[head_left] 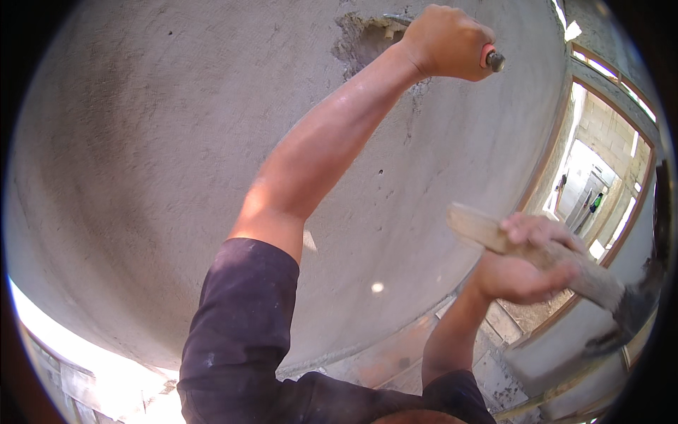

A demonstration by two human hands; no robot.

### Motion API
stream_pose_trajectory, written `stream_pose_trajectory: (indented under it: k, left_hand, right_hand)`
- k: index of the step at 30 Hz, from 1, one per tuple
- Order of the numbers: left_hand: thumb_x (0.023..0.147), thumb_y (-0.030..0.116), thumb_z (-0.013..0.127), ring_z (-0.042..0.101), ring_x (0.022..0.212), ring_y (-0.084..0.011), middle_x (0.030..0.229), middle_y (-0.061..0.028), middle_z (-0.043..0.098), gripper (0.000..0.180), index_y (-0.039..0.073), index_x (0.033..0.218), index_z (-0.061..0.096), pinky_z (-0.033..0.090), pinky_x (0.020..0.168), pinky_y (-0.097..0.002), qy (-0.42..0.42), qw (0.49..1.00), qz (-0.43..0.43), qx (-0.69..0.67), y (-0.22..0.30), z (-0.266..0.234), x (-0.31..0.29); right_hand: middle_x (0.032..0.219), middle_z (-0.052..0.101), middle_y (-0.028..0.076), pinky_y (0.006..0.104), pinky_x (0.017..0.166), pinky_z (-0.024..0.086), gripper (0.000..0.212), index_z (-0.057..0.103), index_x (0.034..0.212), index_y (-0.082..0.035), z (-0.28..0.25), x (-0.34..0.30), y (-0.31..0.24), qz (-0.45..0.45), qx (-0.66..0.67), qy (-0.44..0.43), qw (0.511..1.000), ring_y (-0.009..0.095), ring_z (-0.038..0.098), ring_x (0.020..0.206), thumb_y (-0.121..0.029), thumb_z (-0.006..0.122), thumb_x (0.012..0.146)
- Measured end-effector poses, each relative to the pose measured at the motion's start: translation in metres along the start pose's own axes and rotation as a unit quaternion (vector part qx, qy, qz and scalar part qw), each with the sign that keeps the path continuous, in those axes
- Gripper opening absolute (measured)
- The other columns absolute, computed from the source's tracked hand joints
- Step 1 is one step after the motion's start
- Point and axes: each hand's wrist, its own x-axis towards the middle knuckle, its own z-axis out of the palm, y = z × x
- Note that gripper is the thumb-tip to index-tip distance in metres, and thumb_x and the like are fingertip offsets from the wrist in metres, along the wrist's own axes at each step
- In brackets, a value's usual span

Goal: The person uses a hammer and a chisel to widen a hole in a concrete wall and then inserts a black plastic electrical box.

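My left hand (452, 42) is raised high against the plastered wall, its fist closed round a chisel. The chisel's reddish handle (486, 54) ends in a metal cap (497, 62), and its metal shaft (397, 19) points into a rough-edged hole (371, 44) chipped in the wall. My hand hides the middle of the tool. Lower on the right, my right hand (526, 265) grips the wooden handle (470, 225) of a hammer. The dark hammer head (639, 307) is swung out to the far right, away from the chisel, and is smeared by motion.
The grey wall (176, 141) fills most of the view. On the right, a wood-framed opening (614, 113) gives onto a block-walled space with a distant figure in green (597, 203). Below lie floor tiles or slabs (487, 360). Bright light falls at lower left.
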Motion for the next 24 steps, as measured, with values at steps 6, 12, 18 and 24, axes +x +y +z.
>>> stream_pose_trajectory:
  k: [6,12,18,24]
  left_hand:
    - [0.083,0.026,0.062,0.066,0.062,-0.0393,0.067,-0.0183,0.067,0.028,0.005,0.064,0.066,0.054,0.061,-0.0496,-0.004,1.000,0.000,-0.014,0.003,-0.002,-0.012]
    - [0.085,0.029,0.064,0.068,0.065,-0.0391,0.069,-0.0185,0.068,0.031,0.005,0.064,0.068,0.055,0.061,-0.0494,0.018,1.000,-0.009,-0.010,-0.001,0.002,-0.001]
    - [0.087,0.028,0.063,0.069,0.068,-0.0388,0.073,-0.0166,0.070,0.031,0.007,0.066,0.070,0.055,0.064,-0.0499,-0.043,0.997,-0.058,-0.027,-0.004,-0.010,-0.003]
    - [0.086,0.026,0.064,0.069,0.066,-0.0362,0.073,-0.0149,0.070,0.027,0.006,0.068,0.070,0.055,0.059,-0.0476,-0.022,0.999,-0.033,0.004,-0.012,0.004,-0.002]
  right_hand:
    - [0.069,0.052,0.005,0.0316,0.046,0.049,0.035,0.053,0.101,-0.005,-0.007,0.013,0.046,0.274,-0.176,-0.176,0.929,0.016,0.051,0.049,-0.039,0.050,0.107]
    - [0.067,0.052,0.003,0.0247,0.042,0.046,0.034,0.052,0.103,0.000,0.005,0.010,0.039,-0.040,0.025,-0.019,0.999,0.011,0.053,0.049,-0.034,0.046,0.109]
    - [0.070,0.054,0.004,0.0263,0.046,0.048,0.022,0.053,0.109,-0.003,-0.004,0.033,0.029,0.220,-0.093,-0.174,0.955,0.012,0.053,0.051,-0.025,0.053,0.107]
    - [0.077,0.058,0.006,0.0300,0.048,0.050,0.023,0.054,0.109,-0.002,0.005,0.041,0.016,0.074,0.115,-0.065,0.989,0.015,0.055,0.053,-0.024,0.058,0.104]
